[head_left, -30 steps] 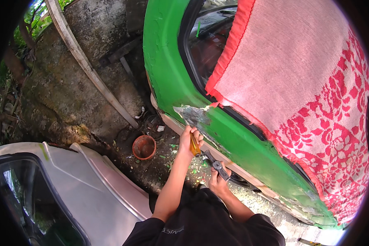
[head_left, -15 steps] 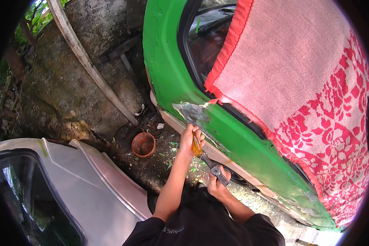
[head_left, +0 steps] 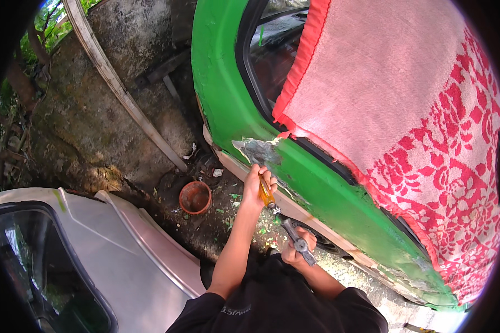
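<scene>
The left hand (head_left: pixel 258 183) is clenched around a tool with an amber handle (head_left: pixel 266 195), and its upper end meets the grey bare patch (head_left: pixel 258 151) where the paint is gone from the green car body (head_left: pixel 228 105). This patch lies just at 12 o'clock from the hand, at the lower edge of the window frame. The right hand (head_left: pixel 298 252) is at 5 o'clock from the left one, near but not touching, and it is closed on a grey metal hammer (head_left: pixel 298 243) (its head points toward 11 o'clock, to the end of the amber handle). A pink and red patterned cloth (head_left: pixel 394 122) hangs over the car from 1 to 4 o'clock, and its red hem ends just beside the bare patch. At 9 o'clock from the left hand a clay pot (head_left: pixel 195 197) stands on the dirt ground (head_left: pixel 172 183), well apart. A silver car panel (head_left: pixel 122 250) closes the side at 8 o'clock, so the open room is only a narrow strip between both cars. A pale curved bar (head_left: pixel 122 91) leans on the stone wall (head_left: pixel 94 127) at 10 o'clock.
</scene>
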`<state>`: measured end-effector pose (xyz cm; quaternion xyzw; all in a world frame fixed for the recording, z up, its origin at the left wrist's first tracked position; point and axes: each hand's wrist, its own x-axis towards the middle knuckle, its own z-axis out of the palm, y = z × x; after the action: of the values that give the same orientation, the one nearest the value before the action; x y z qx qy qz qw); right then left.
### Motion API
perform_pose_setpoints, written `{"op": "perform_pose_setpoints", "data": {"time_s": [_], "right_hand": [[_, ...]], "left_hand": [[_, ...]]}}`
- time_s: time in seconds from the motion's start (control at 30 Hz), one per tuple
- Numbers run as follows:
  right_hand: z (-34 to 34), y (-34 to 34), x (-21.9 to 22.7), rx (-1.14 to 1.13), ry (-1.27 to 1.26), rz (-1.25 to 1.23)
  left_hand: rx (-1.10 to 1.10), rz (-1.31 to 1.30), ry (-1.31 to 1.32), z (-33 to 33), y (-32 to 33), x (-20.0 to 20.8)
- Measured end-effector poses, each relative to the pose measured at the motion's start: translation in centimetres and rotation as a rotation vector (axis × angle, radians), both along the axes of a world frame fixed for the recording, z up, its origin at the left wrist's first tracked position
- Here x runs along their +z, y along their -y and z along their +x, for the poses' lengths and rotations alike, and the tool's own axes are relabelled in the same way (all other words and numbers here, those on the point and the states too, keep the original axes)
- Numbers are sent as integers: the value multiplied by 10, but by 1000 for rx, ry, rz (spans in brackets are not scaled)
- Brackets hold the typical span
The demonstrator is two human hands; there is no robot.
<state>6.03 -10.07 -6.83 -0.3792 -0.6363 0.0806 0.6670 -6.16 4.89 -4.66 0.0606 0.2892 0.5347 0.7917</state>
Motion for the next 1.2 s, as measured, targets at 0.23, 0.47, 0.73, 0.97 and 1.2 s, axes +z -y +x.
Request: {"op": "perform_pose_setpoints", "data": {"time_s": [0.23,0.47,0.73,0.97,1.2], "right_hand": [[3,0,2,40,83,-198],[0,0,7,21,-20,-408],[0,6,9,46,-53,-410],[3,5,15,65,-70,-380],[9,4,18,79,16,-357]], "left_hand": [[33,36,45,-35,-17,-22],[-38,38,-3,-4,11,15],[-30,48,62,0,15,18],[-25,52,151,-6,8,4],[-50,83,110,-8,6,1]]}}
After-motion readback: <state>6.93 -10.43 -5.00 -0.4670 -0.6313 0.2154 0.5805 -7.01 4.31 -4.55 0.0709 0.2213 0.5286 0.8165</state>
